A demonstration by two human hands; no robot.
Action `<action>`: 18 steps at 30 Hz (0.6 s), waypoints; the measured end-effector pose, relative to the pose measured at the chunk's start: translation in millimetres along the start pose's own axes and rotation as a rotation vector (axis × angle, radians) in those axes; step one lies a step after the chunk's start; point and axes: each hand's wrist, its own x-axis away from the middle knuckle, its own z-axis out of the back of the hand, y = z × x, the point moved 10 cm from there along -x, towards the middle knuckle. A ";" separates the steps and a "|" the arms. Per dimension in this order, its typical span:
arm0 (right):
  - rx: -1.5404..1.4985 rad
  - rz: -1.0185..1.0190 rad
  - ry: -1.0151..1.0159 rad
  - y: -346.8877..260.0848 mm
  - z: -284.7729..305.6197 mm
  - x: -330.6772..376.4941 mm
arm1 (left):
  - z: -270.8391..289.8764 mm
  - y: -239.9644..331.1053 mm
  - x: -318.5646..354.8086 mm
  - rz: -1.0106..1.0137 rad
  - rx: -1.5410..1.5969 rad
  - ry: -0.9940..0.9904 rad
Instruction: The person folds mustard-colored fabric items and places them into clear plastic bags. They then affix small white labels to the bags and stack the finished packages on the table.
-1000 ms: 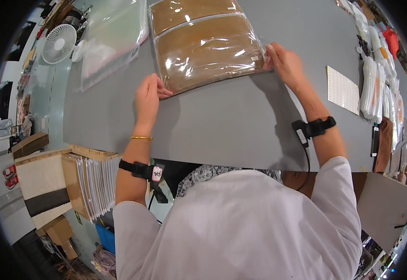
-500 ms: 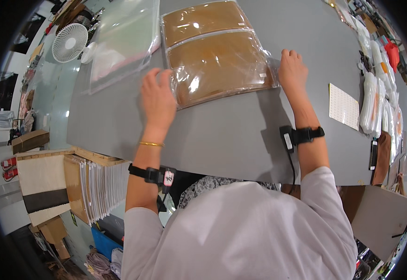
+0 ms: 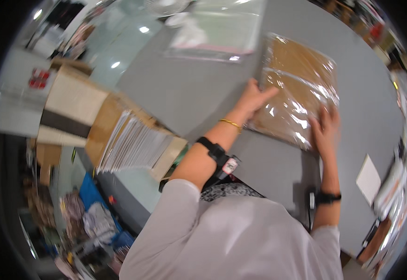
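Note:
A flat brown sheet-like item in a clear, glossy plastic bag [image 3: 289, 95] lies on the grey table, slightly turned. At its left edge is my left hand [image 3: 255, 99], with the thumb stretched over the plastic and apart from the fingers. My right hand [image 3: 325, 130] lies at the bag's near right edge. Its spread fingers rest on the plastic and are a little blurred. Neither hand visibly pinches the bag. What lies under it is hidden.
Clear plastic bags [image 3: 222, 32] lie at the far left of the table, near a white fan [image 3: 168, 5]. An open carton of upright white sheets [image 3: 133, 147] stands left of the table. A white card [image 3: 368, 179] and plastic-wrapped bundles [image 3: 390, 191] are at the right.
The view has turned, so the table appears tilted and the bagged brown item sits farther right. Both hands, earlier raised beside the bag, now touch its edges.

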 end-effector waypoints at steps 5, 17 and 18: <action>-1.101 -0.698 0.014 64.0 3.2 55.8 | -10.8 43.3 55.5 -0.060 0.283 -0.289; -1.402 0.112 -0.270 -306.4 -15.8 -162.7 | 297.5 160.7 181.7 -0.599 0.168 0.297; -1.392 0.184 -0.311 -345.8 -25.2 -188.2 | 326.9 164.0 186.1 -0.651 0.182 0.344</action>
